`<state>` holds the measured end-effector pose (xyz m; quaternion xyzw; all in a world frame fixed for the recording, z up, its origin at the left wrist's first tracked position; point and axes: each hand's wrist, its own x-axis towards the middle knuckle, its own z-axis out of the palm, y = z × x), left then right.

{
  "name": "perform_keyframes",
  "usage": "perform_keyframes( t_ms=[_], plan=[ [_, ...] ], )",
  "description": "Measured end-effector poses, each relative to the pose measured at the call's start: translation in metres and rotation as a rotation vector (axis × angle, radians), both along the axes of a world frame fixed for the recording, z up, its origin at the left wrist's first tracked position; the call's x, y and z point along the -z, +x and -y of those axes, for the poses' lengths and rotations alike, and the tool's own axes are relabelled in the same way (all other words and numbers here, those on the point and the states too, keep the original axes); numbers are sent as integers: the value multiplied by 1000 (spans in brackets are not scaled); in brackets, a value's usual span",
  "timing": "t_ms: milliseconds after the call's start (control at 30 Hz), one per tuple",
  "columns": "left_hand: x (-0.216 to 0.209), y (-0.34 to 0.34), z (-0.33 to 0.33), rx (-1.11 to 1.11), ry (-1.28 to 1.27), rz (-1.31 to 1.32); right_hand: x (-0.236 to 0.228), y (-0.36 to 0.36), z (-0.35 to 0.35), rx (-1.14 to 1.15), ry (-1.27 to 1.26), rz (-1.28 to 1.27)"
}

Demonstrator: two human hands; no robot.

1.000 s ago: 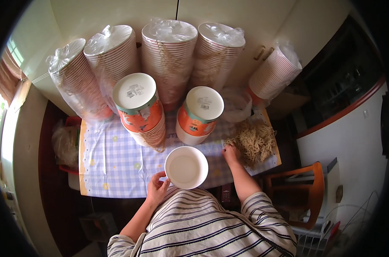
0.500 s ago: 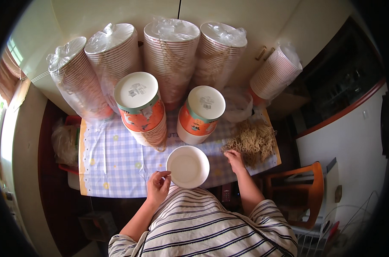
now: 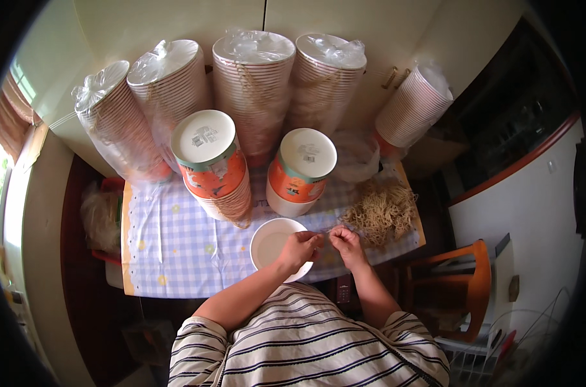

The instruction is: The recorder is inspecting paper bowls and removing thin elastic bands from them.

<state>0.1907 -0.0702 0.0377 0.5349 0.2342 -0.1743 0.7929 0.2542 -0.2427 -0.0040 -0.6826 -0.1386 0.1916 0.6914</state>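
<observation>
In the head view, the left hand [image 3: 300, 249] is held over the three-o'clock rim of an open, round white paper tub [image 3: 270, 244], its fingers curled inward. At three o'clock from it, the right hand [image 3: 346, 245] is held just beside, thumb and fingers drawn together; whether a strand is gripped by either cannot be told. Toward two o'clock from the right hand, a tangled heap of tan strings [image 3: 381, 215] is spread on a blue-and-white checked tablecloth [image 3: 177, 248]. Toward eleven and twelve o'clock from the tub, two orange-and-green upturned tub stacks [image 3: 217, 177] are set
</observation>
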Motion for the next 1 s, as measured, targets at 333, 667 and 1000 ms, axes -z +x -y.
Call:
perform_keyframes(
  t_ms=[333, 667, 1000],
  plan=[
    [13, 22, 12, 44, -217, 8, -32, -3, 5, 1, -115, 409],
    [15, 22, 3, -10, -256, 35, -38, 5, 8, -8, -278, 477],
    [-1, 17, -7, -12, 131, 265, -23, 28, 3, -82, -621, 1006]
  ],
)
